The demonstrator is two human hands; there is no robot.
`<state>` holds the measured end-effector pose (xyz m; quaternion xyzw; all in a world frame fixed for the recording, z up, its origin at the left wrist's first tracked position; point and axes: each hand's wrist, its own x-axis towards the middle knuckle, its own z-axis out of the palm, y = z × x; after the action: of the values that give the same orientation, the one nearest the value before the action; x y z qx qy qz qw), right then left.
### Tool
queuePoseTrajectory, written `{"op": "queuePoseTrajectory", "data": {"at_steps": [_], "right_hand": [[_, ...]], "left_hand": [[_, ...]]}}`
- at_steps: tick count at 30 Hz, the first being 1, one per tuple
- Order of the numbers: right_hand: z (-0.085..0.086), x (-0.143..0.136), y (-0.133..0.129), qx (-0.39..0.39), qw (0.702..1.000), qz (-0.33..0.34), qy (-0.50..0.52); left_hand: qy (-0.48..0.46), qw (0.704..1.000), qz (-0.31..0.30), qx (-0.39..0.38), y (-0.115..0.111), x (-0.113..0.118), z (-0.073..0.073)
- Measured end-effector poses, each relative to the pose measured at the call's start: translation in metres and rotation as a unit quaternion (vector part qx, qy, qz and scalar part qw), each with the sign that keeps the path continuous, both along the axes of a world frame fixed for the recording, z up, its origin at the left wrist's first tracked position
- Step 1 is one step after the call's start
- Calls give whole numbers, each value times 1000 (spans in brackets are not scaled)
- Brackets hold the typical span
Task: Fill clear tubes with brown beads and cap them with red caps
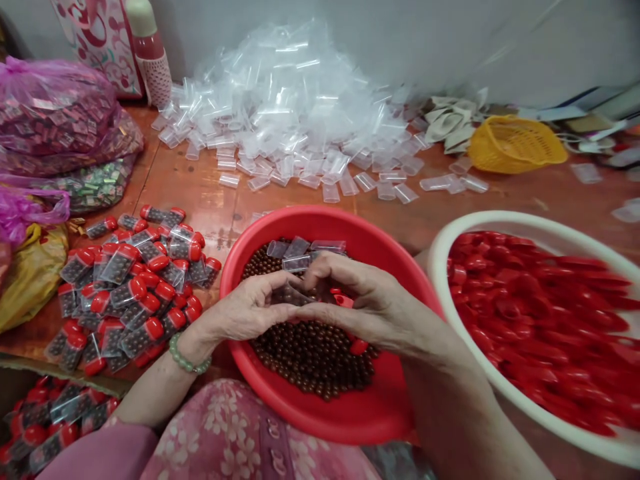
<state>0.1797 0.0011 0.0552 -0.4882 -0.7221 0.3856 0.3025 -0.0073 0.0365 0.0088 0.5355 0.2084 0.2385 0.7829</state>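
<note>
A clear plastic tube (289,294) is pinched narrowly between the thumb and fingers of the left hand (250,303), above the red basin (320,433). The fingers of the right hand (370,300) are curved beside it; whether anything is gripped by them cannot be told. Below, round, glossy brown beads (310,367) are heaped. On the reddish wooden table (185,180), transparent flat tubes (295,107) are piled against the grey wall (440,40).
</note>
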Motion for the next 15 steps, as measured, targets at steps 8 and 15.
{"op": "queuePoseTrajectory", "data": {"at_steps": [8,15], "right_hand": [[-14,-4,-8,8,990,-77,117],[-11,-4,-7,82,996,-34,-8]], "left_hand": [[7,998,-6,-67,4,0,0],[-50,996,21,-75,5,3,-2]]}}
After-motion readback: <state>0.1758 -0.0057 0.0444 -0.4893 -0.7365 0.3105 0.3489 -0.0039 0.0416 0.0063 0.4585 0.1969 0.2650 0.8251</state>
